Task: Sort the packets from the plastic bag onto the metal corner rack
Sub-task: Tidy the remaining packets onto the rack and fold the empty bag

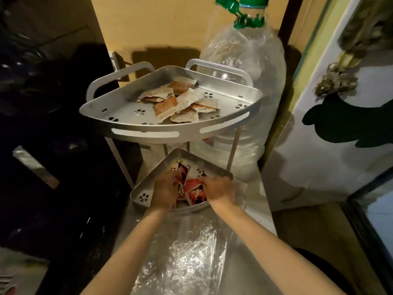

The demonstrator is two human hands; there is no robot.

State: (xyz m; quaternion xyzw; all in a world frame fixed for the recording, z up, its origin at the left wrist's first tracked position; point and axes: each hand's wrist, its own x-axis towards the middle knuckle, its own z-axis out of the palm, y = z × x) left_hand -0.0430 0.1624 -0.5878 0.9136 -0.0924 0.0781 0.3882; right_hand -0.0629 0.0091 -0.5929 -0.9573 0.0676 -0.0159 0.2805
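While both hands work inside the lower tier (148, 189) of the metal corner rack (170, 128), the sort appears well under way. Left hand (163, 191) and right hand (219, 190) sit close together, fingers curled down into a heap of red packets (192, 191) lying between them. Each seems to press or gather packets at its own side; whether either actually pinches one, I cannot tell, since the fingertips are buried.

Judgement: the hands bracket the pile to keep it from sliding toward the tray's open front edge and to square it up.

Above and beyond the hands, the upper tier (119, 107) carries the orange-and-white packets (180, 103), spread loosely toward its back corner. So the two colours are kept on separate levels, which fits the sorting rule.

Below the forearms, nearest the person, the plastic bag (187, 252) lies flat and crumpled; no packets are visible in it, though folds could hide some.

To the right of the hands and behind the rack stands a large water bottle (251, 81) wrapped in clear film.
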